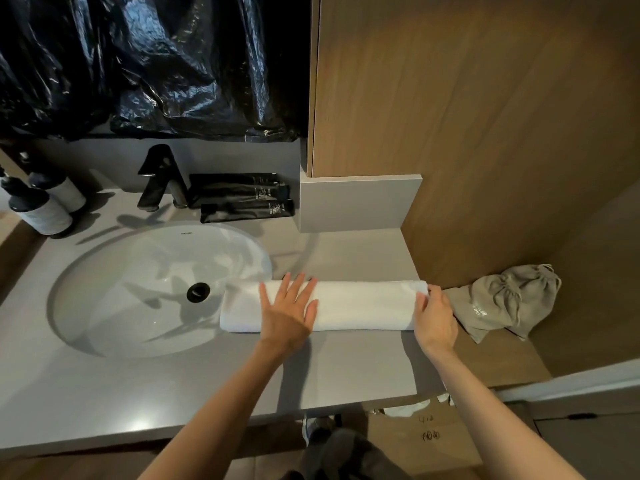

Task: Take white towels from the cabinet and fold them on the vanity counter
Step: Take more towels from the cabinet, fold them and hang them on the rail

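Note:
A white towel [360, 304], folded into a long narrow strip, lies across the grey vanity counter [346, 368], and its left end overhangs the sink rim. My left hand [289, 311] presses flat on the towel's left part with fingers spread. My right hand [434, 315] holds the towel's right end, fingers curled over the edge.
A white oval sink [138, 271] with a black drain sits to the left, behind it a black faucet [159, 178], black tubes [242, 197] and two bottles [41, 209]. A grey drawstring bag [505, 301] lies right of the towel. A wooden cabinet panel [485, 116] rises behind.

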